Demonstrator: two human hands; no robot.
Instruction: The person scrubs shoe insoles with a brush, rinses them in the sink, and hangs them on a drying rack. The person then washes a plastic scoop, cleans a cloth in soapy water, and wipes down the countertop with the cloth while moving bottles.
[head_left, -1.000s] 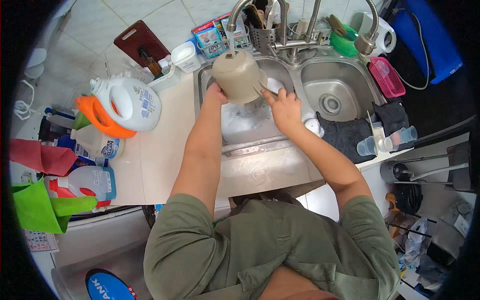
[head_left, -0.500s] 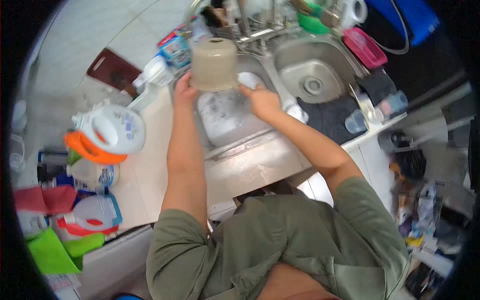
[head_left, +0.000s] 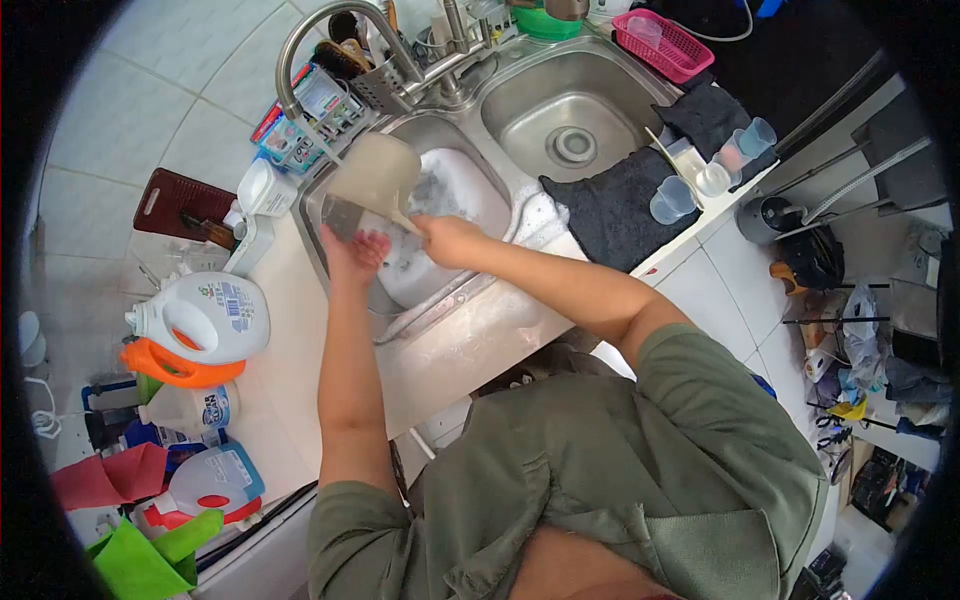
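A beige, translucent plastic dipper [head_left: 378, 172] is held tilted over the left sink basin, under the tap. My right hand [head_left: 447, 241] is closed around its handle. Just below the rim is my left hand [head_left: 352, 255], palm up with its fingers apart; I cannot tell whether it touches the dipper. A clear, greyish patch shows between that hand and the rim, perhaps water. Beneath them the left basin [head_left: 497, 170] holds a soapy white tub or basin [head_left: 465, 210] with suds. A curved steel faucet [head_left: 290, 75] reaches over from the back.
Right of the hands is the second sink basin [head_left: 520, 110], then a dark cloth [head_left: 605, 215] with small plastic cups [head_left: 673, 200]. Detergent bottles [head_left: 215, 318] stand on the left counter. A pink basket [head_left: 668, 48] sits at the back right.
The dipper has tipped from upside down to a sideways tilt and moved down-left in view. My left hand has come off its side and turned palm up; the view has shifted.
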